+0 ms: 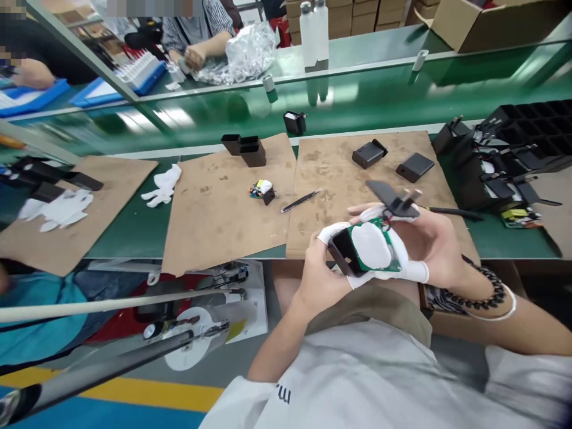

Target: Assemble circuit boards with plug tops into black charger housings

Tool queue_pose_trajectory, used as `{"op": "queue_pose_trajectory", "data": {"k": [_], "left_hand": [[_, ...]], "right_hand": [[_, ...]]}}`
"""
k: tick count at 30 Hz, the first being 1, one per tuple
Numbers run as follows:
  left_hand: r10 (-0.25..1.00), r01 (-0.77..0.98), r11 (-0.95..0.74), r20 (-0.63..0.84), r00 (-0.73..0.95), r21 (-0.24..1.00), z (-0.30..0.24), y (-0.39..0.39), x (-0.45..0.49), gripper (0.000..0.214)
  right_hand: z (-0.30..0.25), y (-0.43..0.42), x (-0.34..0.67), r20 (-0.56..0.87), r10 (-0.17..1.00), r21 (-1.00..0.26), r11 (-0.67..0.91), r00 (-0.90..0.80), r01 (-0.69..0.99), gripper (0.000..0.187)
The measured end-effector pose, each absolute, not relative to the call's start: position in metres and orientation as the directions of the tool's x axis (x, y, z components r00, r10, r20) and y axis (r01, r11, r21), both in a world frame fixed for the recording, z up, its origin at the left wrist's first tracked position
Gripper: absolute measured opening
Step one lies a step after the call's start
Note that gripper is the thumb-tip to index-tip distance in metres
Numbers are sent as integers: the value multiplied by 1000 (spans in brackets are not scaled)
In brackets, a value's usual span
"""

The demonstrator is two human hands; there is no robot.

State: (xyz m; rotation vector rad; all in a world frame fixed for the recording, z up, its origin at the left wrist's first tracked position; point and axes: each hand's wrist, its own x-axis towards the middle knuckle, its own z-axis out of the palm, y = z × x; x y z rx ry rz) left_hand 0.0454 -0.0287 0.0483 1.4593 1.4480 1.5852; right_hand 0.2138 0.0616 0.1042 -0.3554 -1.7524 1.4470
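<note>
My left hand [322, 271], with white finger covers on some fingertips, grips a black plastic case [343, 251] in front of my lap. My right hand [435, 241], also wearing finger covers, grasps a green circuit board [394, 249] topped by a white oval pad [374, 245]. The board's left end meets the open end of the case; how deep it sits is hard to see. Above the right fingers, a black end cover with plug pins [395, 199] is joined to the board by short wires.
On the cardboard sheets [214, 229] lie tweezers [300, 201], a small circuit assembly [263, 190] and several black cases [415, 167]. Black trays with adapters [496, 155] stand at the right. White gloves [163, 185] lie left. Across the bench, a person's hand [195, 58] is beside plastic bags.
</note>
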Motion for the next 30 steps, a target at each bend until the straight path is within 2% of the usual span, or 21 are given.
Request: {"op": "queue_pose_trajectory", "data": {"k": [3,6,8,12,14,15,17,20,22,24,27,30], "left_hand": [[899,286,-250,331,-287,925,49,-23,53,67],[940,262,-135,207,-270,956,38,-13,58,66],[957,277,-73,146,-251,958,28,-5,61,63],[908,479,-44,235,-347,877,11,5,73,39],[873,571,-9,285,-397,821,6,6,79,30],[864,604,12,296,-407,797,6,6,82,33],[877,644,37,284,-388,764,7,3,83,53],[941,615,28,188,-283,788,14,-3,74,101],[973,569,6,126,-192,822,20,-4,64,113],[989,530,-32,105,-108,847,26,0,54,107],[993,474,-81,112,-37,877,32,10,48,77],[978,428,-163,203,-48,889,36,15,49,63]], "right_hand": [[94,50,222,414,781,-910,340,-468,-238,59],[75,50,225,328,903,-940,283,-278,-190,59],[61,54,228,297,937,-948,267,-182,-171,59],[40,66,235,314,944,-944,299,-105,-139,64],[35,71,240,332,938,-939,318,-97,-133,67],[34,73,241,337,936,-937,324,-96,-128,69],[33,75,244,340,936,-936,328,-91,-125,71],[34,77,246,355,933,-930,345,-63,-125,66],[34,77,246,374,924,-925,365,-77,-110,64],[33,77,245,389,913,-921,381,-127,-83,64],[34,76,243,420,875,-906,420,-243,-52,62],[39,73,243,447,815,-876,483,-370,5,54]]}}
